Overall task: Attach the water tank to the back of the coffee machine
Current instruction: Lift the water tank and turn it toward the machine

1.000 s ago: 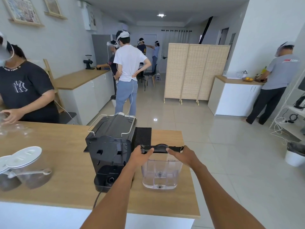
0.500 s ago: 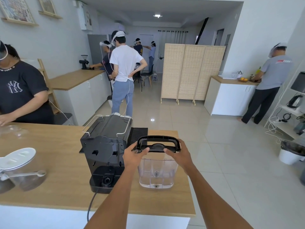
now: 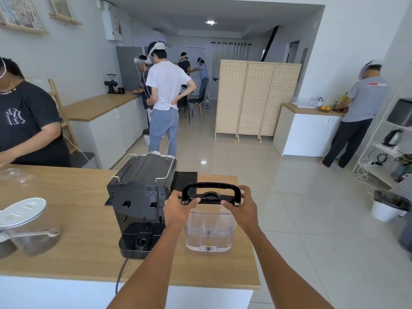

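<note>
You stand in open kitchen-style training room. Evidence: long wood-topped worktop (image 3: 66,219) before you carrying black coffee machine (image 3: 142,197); white base cabinets with wooden counter (image 3: 100,105) along left wall, black coffee grinder (image 3: 110,83) on it; second white cabinet unit (image 3: 310,132) right, fruit bowl on top; glossy pale floor tiles (image 3: 289,197); folding woven-cane screen (image 3: 256,99); several people wearing head-mounted cameras.

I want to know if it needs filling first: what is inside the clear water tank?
The water tank looks empty: its clear walls show only moulded ribs and a small valve at the bottom. The top is covered by the black lid and both hands.
</note>
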Action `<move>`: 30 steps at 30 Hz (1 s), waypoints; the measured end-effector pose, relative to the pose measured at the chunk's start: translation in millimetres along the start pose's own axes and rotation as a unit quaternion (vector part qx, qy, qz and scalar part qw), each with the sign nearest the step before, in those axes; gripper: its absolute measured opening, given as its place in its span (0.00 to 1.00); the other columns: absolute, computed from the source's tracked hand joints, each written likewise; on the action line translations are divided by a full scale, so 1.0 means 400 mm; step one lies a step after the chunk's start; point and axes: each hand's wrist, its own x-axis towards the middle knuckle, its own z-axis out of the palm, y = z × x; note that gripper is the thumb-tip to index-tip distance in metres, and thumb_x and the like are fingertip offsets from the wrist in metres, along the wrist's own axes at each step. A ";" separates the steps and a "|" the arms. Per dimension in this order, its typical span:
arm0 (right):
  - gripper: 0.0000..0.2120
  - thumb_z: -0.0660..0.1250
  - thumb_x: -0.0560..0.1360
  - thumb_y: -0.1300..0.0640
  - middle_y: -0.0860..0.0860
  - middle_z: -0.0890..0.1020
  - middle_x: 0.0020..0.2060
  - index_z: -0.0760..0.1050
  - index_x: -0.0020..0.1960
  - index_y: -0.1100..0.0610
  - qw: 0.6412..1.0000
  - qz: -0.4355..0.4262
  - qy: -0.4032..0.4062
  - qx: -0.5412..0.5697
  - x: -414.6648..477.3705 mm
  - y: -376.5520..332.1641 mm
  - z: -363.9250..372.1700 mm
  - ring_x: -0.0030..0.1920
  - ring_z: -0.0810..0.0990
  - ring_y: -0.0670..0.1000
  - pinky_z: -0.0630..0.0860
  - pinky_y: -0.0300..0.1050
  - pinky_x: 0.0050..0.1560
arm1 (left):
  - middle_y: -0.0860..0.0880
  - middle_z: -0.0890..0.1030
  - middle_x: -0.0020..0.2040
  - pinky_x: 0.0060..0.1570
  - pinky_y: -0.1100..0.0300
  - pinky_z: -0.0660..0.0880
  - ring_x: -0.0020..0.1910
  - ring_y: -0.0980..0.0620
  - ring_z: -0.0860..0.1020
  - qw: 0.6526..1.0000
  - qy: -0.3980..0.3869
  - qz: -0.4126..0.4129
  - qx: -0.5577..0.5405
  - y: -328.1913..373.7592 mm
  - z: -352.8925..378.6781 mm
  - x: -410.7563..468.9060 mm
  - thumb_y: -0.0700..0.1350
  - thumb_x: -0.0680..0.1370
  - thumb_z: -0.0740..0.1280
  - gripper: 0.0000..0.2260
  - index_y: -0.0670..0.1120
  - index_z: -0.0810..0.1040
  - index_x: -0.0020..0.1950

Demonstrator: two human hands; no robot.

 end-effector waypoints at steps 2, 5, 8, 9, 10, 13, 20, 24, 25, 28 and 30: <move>0.31 0.80 0.69 0.49 0.48 0.80 0.52 0.67 0.65 0.49 1.000 -0.011 0.006 -0.020 -0.002 0.005 0.001 0.53 0.79 0.49 0.74 0.43 0.52 | 0.52 0.78 0.38 0.33 0.60 0.70 0.36 0.55 0.75 1.000 -0.010 0.004 0.013 0.002 -0.005 0.003 0.55 0.69 0.78 0.21 0.44 0.74 0.49; 0.29 0.79 0.69 0.45 0.48 0.81 0.54 0.66 0.63 0.44 0.999 -0.014 0.016 -0.029 -0.007 0.015 0.006 0.54 0.80 0.50 0.78 0.49 0.56 | 0.55 0.76 0.37 0.33 0.61 0.71 0.36 0.58 0.76 1.000 -0.008 0.001 0.008 0.003 -0.006 -0.001 0.58 0.70 0.75 0.21 0.45 0.73 0.48; 0.20 0.72 0.74 0.41 0.48 0.82 0.51 0.66 0.59 0.43 0.999 -0.016 0.040 -0.013 -0.012 0.015 0.014 0.51 0.83 0.51 0.80 0.51 0.54 | 0.51 0.81 0.40 0.38 0.59 0.73 0.41 0.53 0.80 0.999 -0.002 -0.038 -0.039 0.009 -0.005 -0.002 0.64 0.74 0.68 0.22 0.45 0.76 0.49; 0.17 0.70 0.76 0.40 0.48 0.82 0.49 0.67 0.58 0.45 0.999 -0.012 0.048 -0.005 -0.013 0.010 0.017 0.50 0.83 0.52 0.80 0.51 0.53 | 0.49 0.82 0.42 0.40 0.58 0.74 0.43 0.51 0.81 0.997 0.000 -0.052 -0.052 0.012 -0.005 0.000 0.65 0.75 0.66 0.23 0.44 0.76 0.50; 0.16 0.67 0.78 0.40 0.48 0.82 0.48 0.69 0.58 0.47 0.999 -0.005 0.054 -0.001 -0.014 0.003 0.018 0.49 0.83 0.52 0.79 0.52 0.52 | 0.47 0.82 0.42 0.41 0.56 0.75 0.44 0.49 0.81 0.997 -0.001 -0.061 -0.055 0.013 -0.003 0.003 0.65 0.76 0.65 0.23 0.43 0.77 0.50; 0.14 0.61 0.81 0.41 0.49 0.82 0.44 0.72 0.56 0.51 0.997 0.008 0.072 -0.011 -0.007 -0.015 0.022 0.46 0.83 0.54 0.76 0.49 0.46 | 0.48 0.81 0.41 0.41 0.56 0.75 0.42 0.49 0.80 0.996 0.002 -0.068 -0.055 0.020 0.002 0.009 0.62 0.76 0.67 0.22 0.42 0.77 0.50; 0.16 0.60 0.82 0.44 0.50 0.79 0.45 0.74 0.51 0.57 0.995 0.032 0.093 -0.027 0.006 -0.038 0.016 0.44 0.79 0.53 0.67 0.46 0.44 | 0.48 0.80 0.42 0.47 0.53 0.75 0.46 0.48 0.79 0.991 0.001 -0.113 -0.071 0.027 0.002 0.025 0.66 0.76 0.64 0.24 0.44 0.76 0.47; 0.18 0.58 0.83 0.45 0.48 0.78 0.43 0.78 0.61 0.56 0.996 0.032 0.067 -0.041 0.005 -0.037 0.014 0.43 0.78 0.52 0.68 0.45 0.46 | 0.48 0.81 0.47 0.49 0.54 0.74 0.49 0.48 0.79 0.993 -0.007 -0.098 -0.064 0.024 0.000 0.022 0.65 0.77 0.63 0.23 0.44 0.78 0.53; 0.19 0.58 0.84 0.45 0.48 0.79 0.45 0.78 0.63 0.56 0.997 0.028 0.060 -0.043 0.005 -0.033 0.013 0.44 0.77 0.51 0.68 0.44 0.48 | 0.49 0.81 0.48 0.50 0.54 0.74 0.50 0.48 0.79 0.994 -0.011 -0.089 -0.064 0.021 -0.001 0.022 0.64 0.77 0.63 0.22 0.45 0.79 0.54; 0.22 0.53 0.84 0.44 0.50 0.81 0.50 0.76 0.67 0.55 0.998 0.028 0.015 -0.055 0.006 -0.017 0.014 0.49 0.78 0.53 0.71 0.47 0.51 | 0.51 0.81 0.41 0.50 0.54 0.75 0.45 0.50 0.79 0.996 -0.035 -0.059 -0.060 0.015 -0.005 0.017 0.60 0.80 0.61 0.19 0.46 0.82 0.50; 0.25 0.50 0.84 0.42 0.51 0.81 0.50 0.73 0.70 0.54 0.998 0.043 -0.026 -0.038 0.011 0.000 0.015 0.55 0.80 0.57 0.73 0.50 0.56 | 0.49 0.82 0.39 0.48 0.53 0.76 0.42 0.50 0.79 0.997 -0.050 -0.038 -0.045 0.014 -0.010 0.010 0.59 0.81 0.59 0.20 0.46 0.83 0.50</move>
